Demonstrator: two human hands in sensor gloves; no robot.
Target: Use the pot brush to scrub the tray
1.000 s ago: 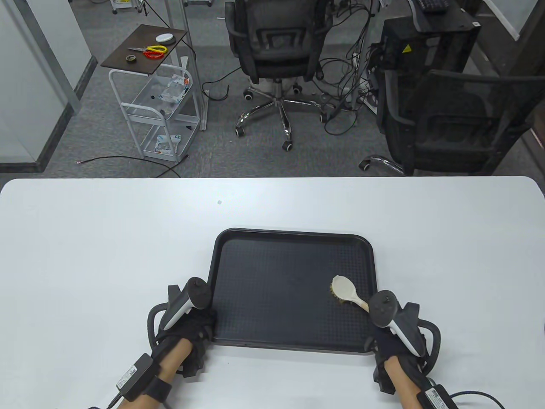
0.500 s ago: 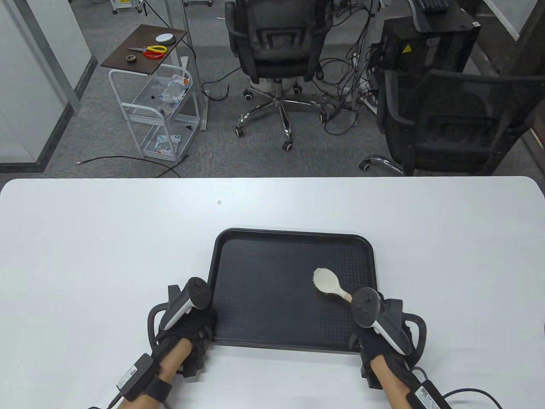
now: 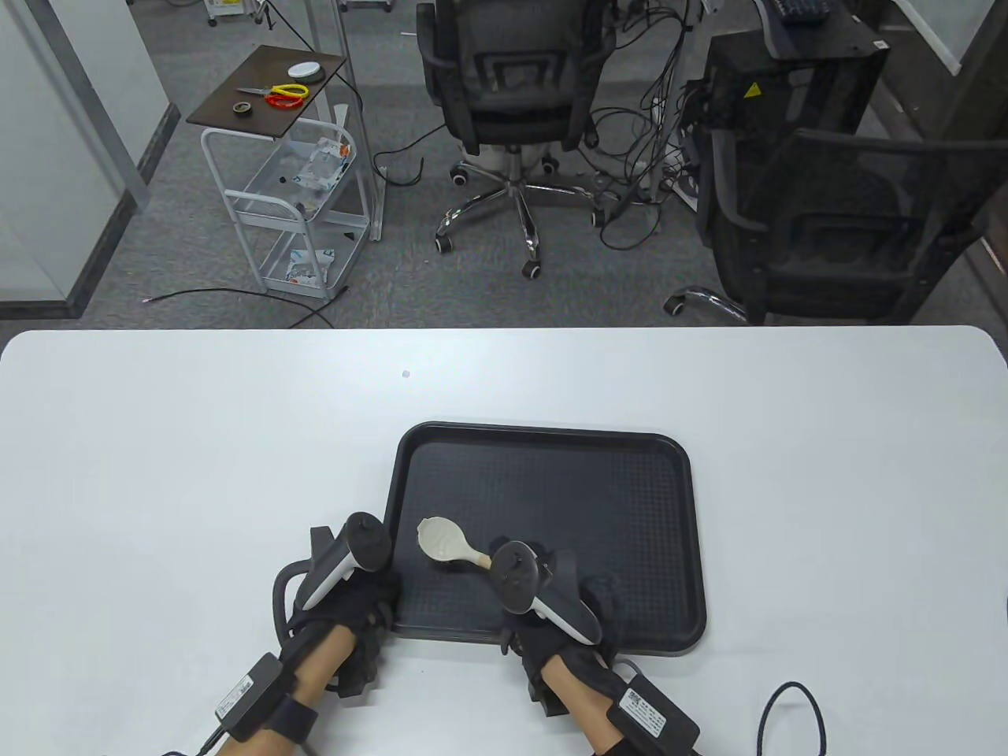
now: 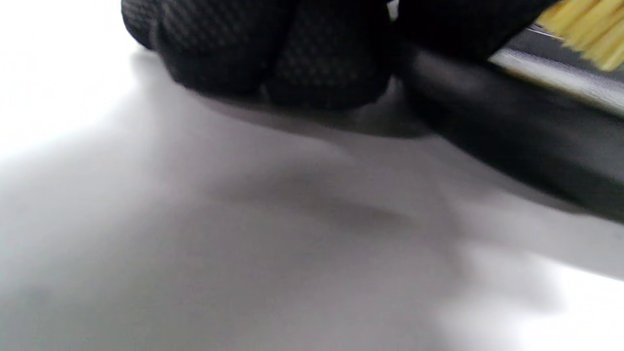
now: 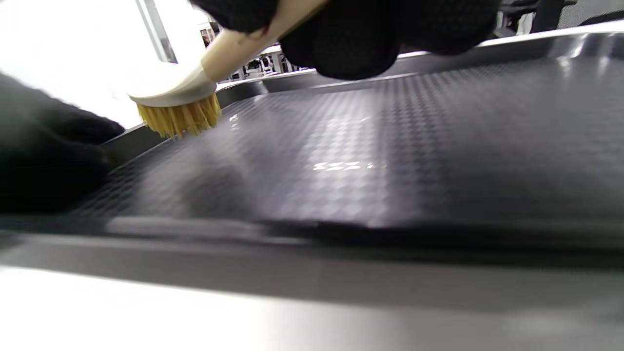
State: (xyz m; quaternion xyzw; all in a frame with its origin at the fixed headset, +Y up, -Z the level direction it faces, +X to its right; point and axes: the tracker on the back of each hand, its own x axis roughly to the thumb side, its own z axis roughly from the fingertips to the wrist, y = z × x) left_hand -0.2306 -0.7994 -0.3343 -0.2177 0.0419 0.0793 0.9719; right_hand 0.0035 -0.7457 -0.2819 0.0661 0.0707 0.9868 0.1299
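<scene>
A black textured tray (image 3: 630, 488) lies on the white table. My right hand (image 3: 551, 606) grips the handle of a cream pot brush (image 3: 442, 542), whose head sits bristles-down on the tray floor near its left wall. In the right wrist view the yellow bristles (image 5: 180, 118) touch the tray (image 5: 365, 146) by the left rim. My left hand (image 3: 354, 606) rests on the table and holds the tray's near left corner; its gloved fingers (image 4: 273, 53) press beside the dark rim (image 4: 512, 141), with brush bristles (image 4: 585, 29) just beyond.
The white table (image 3: 197, 441) reaches out to the left, right and far side of the tray. A black cable (image 3: 787, 709) loops on the table at the near right. Office chairs (image 3: 512, 94) and a cart (image 3: 291, 197) stand on the floor beyond.
My right hand has swept the brush leftward across the near part of the tray, from its right side to near its left wall. My left hand has stayed at the corner.
</scene>
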